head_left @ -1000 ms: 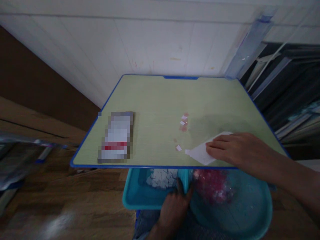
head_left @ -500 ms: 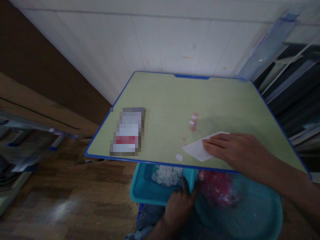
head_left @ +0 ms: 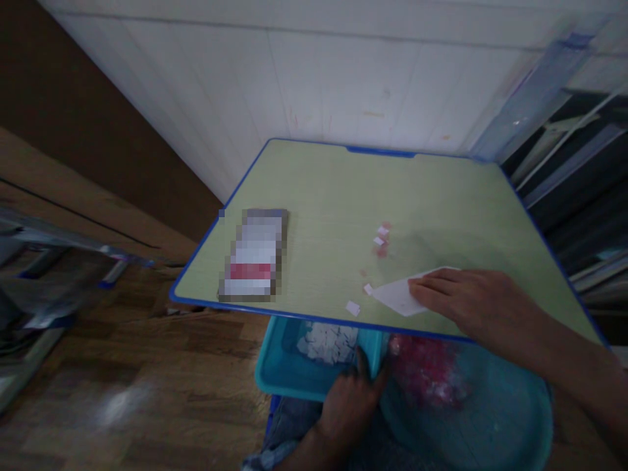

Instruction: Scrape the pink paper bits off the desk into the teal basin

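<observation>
In the head view my right hand (head_left: pixel 466 301) is over the front right of the small table. Its closed fingers pinch a white sheet of paper (head_left: pixel 400 299), which tapers to a point on the left. A small white paper piece (head_left: pixel 368 289) lies at that tip, and another paper piece (head_left: pixel 352 307) is close to the front edge. My left hand (head_left: pixel 350 399) is below the table, with finger and thumb on either side of the rim of a teal tray (head_left: pixel 287 381). White paper scraps (head_left: pixel 328 343) are heaped in this tray.
The green, blue-edged table (head_left: pixel 314 183) stands against a white wall. A blurred-out phone-like object (head_left: pixel 255 255) lies at its left. Two white bits (head_left: pixel 381 234) rest on reddish stains. A round teal basin (head_left: pixel 510 418) holds a red bundle in clear plastic (head_left: pixel 426 369).
My right hand and the paper have shifted slightly right. A small white piece now shows on the table at the paper's tip. My left hand stays on the tray rim.
</observation>
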{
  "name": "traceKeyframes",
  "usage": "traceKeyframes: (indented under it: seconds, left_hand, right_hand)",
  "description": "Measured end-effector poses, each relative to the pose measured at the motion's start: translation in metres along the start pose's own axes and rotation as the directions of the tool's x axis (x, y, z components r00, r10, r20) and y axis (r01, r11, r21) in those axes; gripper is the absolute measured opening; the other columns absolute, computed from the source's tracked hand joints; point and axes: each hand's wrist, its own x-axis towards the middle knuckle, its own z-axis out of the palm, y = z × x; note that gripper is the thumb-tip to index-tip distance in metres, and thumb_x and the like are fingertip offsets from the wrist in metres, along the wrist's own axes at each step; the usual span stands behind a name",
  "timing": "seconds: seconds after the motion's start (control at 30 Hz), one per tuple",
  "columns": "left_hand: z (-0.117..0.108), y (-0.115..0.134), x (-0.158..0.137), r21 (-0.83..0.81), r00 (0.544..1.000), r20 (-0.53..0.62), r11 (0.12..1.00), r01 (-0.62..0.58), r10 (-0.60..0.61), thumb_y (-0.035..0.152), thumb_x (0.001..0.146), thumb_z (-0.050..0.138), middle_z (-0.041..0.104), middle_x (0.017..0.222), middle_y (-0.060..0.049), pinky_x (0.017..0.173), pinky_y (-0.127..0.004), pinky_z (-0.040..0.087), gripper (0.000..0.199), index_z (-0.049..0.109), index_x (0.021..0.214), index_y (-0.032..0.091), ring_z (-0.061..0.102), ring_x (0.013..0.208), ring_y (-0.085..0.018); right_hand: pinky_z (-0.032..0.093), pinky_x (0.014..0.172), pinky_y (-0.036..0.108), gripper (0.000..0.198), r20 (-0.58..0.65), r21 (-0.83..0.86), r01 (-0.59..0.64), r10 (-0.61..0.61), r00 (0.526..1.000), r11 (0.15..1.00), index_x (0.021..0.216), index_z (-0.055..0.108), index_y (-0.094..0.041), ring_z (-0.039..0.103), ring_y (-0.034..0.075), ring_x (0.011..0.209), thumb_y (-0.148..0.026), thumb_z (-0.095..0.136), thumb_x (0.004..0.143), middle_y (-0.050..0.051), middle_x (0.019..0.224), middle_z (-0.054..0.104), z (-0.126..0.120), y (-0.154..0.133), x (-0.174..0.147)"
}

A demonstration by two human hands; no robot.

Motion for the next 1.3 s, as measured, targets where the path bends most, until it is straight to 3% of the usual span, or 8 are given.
traceKeyframes:
  seconds: [0.43,0.63,0.8,0.93,1.07,1.3]
  left_hand:
    - [-0.002,-0.001,-0.001,0.002,1.0,-0.001,1.0,-0.009,0.009,0.018,0.091,0.035,0.05,0.129,-0.029,0.058,-0.033,0.055,0.055,0.03,0.144,0.032,0.068,0.073,-0.023]
    - [-0.001,-0.001,-0.001,-0.004,1.0,0.007,1.0,-0.004,0.004,0.014,0.089,0.039,0.05,0.129,-0.028,0.059,-0.033,0.055,0.06,0.026,0.145,0.032,0.068,0.075,-0.023]
    - [-0.001,-0.001,-0.001,-0.005,1.0,0.008,1.0,-0.003,0.003,0.015,0.091,0.037,0.053,0.126,-0.027,0.059,-0.033,0.055,0.057,0.028,0.145,0.033,0.068,0.076,-0.023]
    - [0.0,-0.001,-0.001,0.007,1.0,0.001,1.0,0.006,-0.006,0.015,0.091,0.035,0.055,0.124,-0.025,0.058,-0.032,0.055,0.059,0.025,0.145,0.035,0.068,0.073,-0.022]
    - [0.002,0.0,-0.001,0.02,1.0,0.004,1.0,0.003,-0.003,0.014,0.091,0.033,0.055,0.123,-0.024,0.058,-0.032,0.054,0.06,0.022,0.146,0.034,0.068,0.073,-0.022]
    - [0.002,-0.002,0.0,-0.014,0.999,0.02,1.0,-0.028,0.028,0.016,0.092,0.03,0.061,0.114,-0.023,0.057,-0.032,0.054,0.056,0.025,0.146,0.031,0.068,0.074,-0.023]
  right_hand:
    - [0.045,0.059,0.028,0.036,0.02,0.087,0.013,-0.014,1.0,0.996,0.099,0.062,-0.021,0.065,0.018,0.077,0.002,0.045,0.078,0.004,0.098,0.07,-0.004,-0.004,-0.001]
    - [0.044,0.06,0.029,0.035,0.063,0.061,-0.024,0.02,0.998,0.998,0.1,0.063,-0.021,0.064,0.019,0.077,0.002,0.048,0.078,0.004,0.099,0.07,-0.003,-0.004,0.008]
    - [0.043,0.057,0.032,0.035,0.016,-0.035,-0.086,0.087,0.996,0.996,0.102,0.061,-0.019,0.064,0.022,0.074,0.001,0.046,0.077,0.007,0.094,0.07,-0.003,0.0,0.001]
    - [0.045,0.057,0.032,0.037,-0.016,0.013,-0.046,0.046,0.999,0.999,0.098,0.061,-0.02,0.064,0.021,0.071,0.003,0.044,0.074,0.006,0.092,0.07,-0.004,-0.005,-0.011]
    - [0.046,0.058,0.032,0.038,0.036,0.046,-0.066,0.064,0.997,0.997,0.098,0.061,-0.021,0.064,0.02,0.072,0.003,0.045,0.074,0.006,0.095,0.07,-0.003,-0.015,-0.015]
    - [0.046,0.059,0.031,0.028,0.009,0.122,0.066,-0.068,0.998,0.99,0.096,0.059,-0.022,0.064,0.02,0.075,-0.004,0.052,0.076,0.006,0.098,0.07,-0.006,-0.039,0.009]
